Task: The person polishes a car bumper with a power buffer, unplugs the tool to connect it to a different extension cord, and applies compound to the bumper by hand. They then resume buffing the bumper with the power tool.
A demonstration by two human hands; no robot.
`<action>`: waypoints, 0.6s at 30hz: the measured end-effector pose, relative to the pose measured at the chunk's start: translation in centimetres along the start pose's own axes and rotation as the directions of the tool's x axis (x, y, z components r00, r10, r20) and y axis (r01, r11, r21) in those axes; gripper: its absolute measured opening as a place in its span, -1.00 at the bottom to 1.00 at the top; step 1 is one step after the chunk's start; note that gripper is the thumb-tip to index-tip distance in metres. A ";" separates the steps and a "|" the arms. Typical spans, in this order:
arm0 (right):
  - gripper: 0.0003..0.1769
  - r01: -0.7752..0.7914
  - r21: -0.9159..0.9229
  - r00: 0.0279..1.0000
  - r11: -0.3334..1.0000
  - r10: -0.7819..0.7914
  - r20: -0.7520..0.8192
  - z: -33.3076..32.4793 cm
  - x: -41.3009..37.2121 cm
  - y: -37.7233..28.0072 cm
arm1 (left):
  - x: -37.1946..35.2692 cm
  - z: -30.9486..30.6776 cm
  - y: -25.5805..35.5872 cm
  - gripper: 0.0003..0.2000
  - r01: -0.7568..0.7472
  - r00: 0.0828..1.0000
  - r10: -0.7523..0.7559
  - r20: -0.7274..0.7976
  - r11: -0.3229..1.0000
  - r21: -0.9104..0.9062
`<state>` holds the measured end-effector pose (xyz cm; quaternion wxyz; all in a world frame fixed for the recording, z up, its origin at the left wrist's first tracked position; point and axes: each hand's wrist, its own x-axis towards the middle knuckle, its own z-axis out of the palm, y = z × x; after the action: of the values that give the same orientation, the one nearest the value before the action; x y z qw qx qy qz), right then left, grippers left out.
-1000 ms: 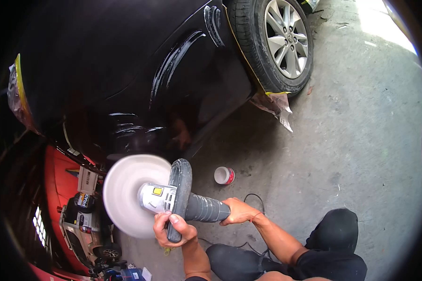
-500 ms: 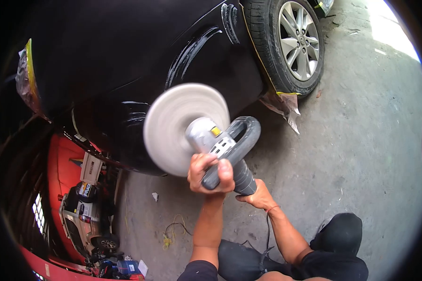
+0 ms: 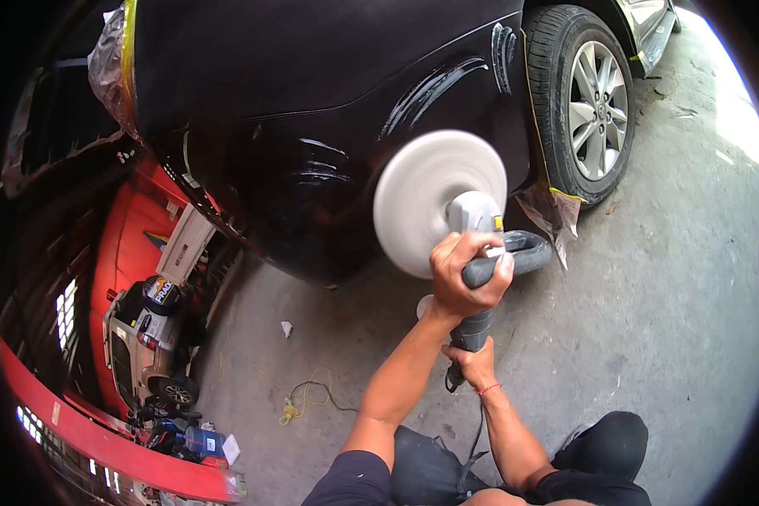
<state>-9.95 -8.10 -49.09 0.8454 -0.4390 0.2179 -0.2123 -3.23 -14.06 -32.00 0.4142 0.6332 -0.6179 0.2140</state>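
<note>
Both hands hold a grey power polisher (image 3: 476, 215) with a large round white pad (image 3: 417, 198), blurred by its spin. My left hand (image 3: 468, 274) is closed around the black loop handle (image 3: 527, 251) near the head. Lower down, my right hand (image 3: 474, 364) wraps the rear grip (image 3: 471, 331), where the cord leaves. The pad overlaps the glossy black car panel (image 3: 312, 215) in this view. White polish streaks (image 3: 434, 91) mark the panel above the pad, and more white smears (image 3: 322, 162) lie to its left.
Right of the panel is a car wheel (image 3: 599, 114) edged with yellow tape and plastic film (image 3: 557, 215). A yellow cord (image 3: 299, 405) lies on the concrete floor (image 3: 649, 320). At left stand a parked vehicle (image 3: 139, 341) and a red bar (image 3: 126, 460).
The view has shifted, and the polisher has moved right and slightly up toward the wheel. It now stands more upright, with both hands still around it. The pad is blurred in both frames.
</note>
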 end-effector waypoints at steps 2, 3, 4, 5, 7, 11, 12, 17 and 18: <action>-0.76 0.005 -0.035 0.997 0.999 -0.002 0.073 1.4 -0.8 1.2 | -1.6 -2.9 0.7 -0.82 -0.031 0.999 0.033 -0.040 0.998 0.060; -0.73 0.029 -0.064 0.993 0.998 -0.021 0.115 2.2 -1.3 1.9 | -2.4 -4.5 1.1 -0.82 -0.042 0.998 0.046 -0.053 0.995 0.086; -0.71 0.031 -0.071 0.988 0.997 -0.020 0.153 3.0 -1.9 2.5 | -3.4 -6.2 1.3 -0.82 -0.049 0.997 0.055 -0.058 0.993 0.112; -0.68 0.034 -0.076 0.981 0.997 -0.019 0.191 3.9 -2.4 3.1 | -4.6 -8.0 1.4 -0.81 -0.056 0.996 0.065 -0.062 0.989 0.138; -0.63 0.068 -0.101 0.973 0.993 -0.044 0.227 5.6 -3.5 5.0 | -6.9 -11.6 1.7 -0.80 -0.025 0.992 0.043 -0.122 0.989 0.148; -0.48 0.202 -0.250 0.933 0.947 -0.108 0.344 7.9 -4.5 5.2 | -10.5 -17.3 2.6 -0.70 -0.064 0.944 0.129 -0.304 0.974 0.216; -0.49 0.231 -0.290 0.915 0.929 -0.107 0.388 8.2 -4.6 4.6 | -11.4 -18.6 2.6 -0.70 -0.067 0.934 0.142 -0.329 0.971 0.229; -0.55 0.347 -0.472 0.864 0.811 -0.081 0.496 9.4 -3.5 2.0 | -13.0 -22.2 2.4 -0.78 -0.090 0.835 0.194 -0.515 0.971 0.220; -0.57 0.370 -0.507 0.860 0.779 -0.080 0.504 9.4 -3.5 1.4 | -13.1 -22.3 2.2 -0.78 -0.087 0.831 0.192 -0.523 0.972 0.218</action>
<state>-7.34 0.69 -44.73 0.6615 -0.7388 0.0127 -0.1280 -1.90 11.68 -29.08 0.4941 0.5359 -0.4981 0.4698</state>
